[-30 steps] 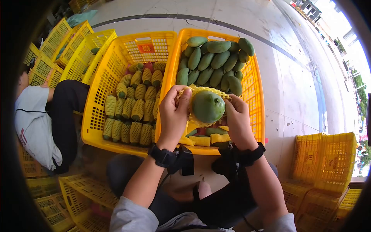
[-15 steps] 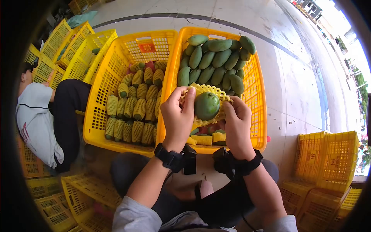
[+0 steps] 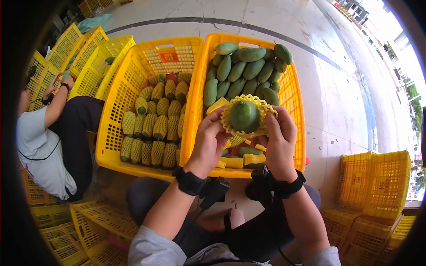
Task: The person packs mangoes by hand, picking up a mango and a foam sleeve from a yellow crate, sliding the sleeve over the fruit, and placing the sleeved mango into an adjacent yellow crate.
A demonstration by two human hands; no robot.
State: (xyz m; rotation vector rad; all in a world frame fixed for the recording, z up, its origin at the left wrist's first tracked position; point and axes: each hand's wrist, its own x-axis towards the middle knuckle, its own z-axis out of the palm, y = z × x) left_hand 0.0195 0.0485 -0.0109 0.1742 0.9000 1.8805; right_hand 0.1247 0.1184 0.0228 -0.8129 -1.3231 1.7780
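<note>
A green mango (image 3: 244,116) sits end-up inside a yellow foam net sleeve (image 3: 254,99), held over the right-hand crate. My left hand (image 3: 210,142) is closed on the left side of the sleeve, its fingers partly hidden behind it. On the other side my right hand (image 3: 281,137) pinches the sleeve between thumb and fingers. The net's edge stands around the mango, leaving its end bare. Beyond my hands, bare green mangoes (image 3: 245,71) are piled in the crate. Closer to me, empty yellow sleeves (image 3: 231,162) lie among a few mangoes in the same crate.
The right-hand yellow crate (image 3: 298,111) stands against a left-hand crate (image 3: 116,102) holding rows of sleeved mangoes (image 3: 156,119). At the left a person (image 3: 44,146) sits beside more yellow crates (image 3: 102,62). Stacked crates (image 3: 375,181) stand at the right on the tiled floor.
The foam sleeve's edge now spreads around the mango, and both hands have shifted slightly right with them. At the left, the other person's arms have come up toward the crates.
</note>
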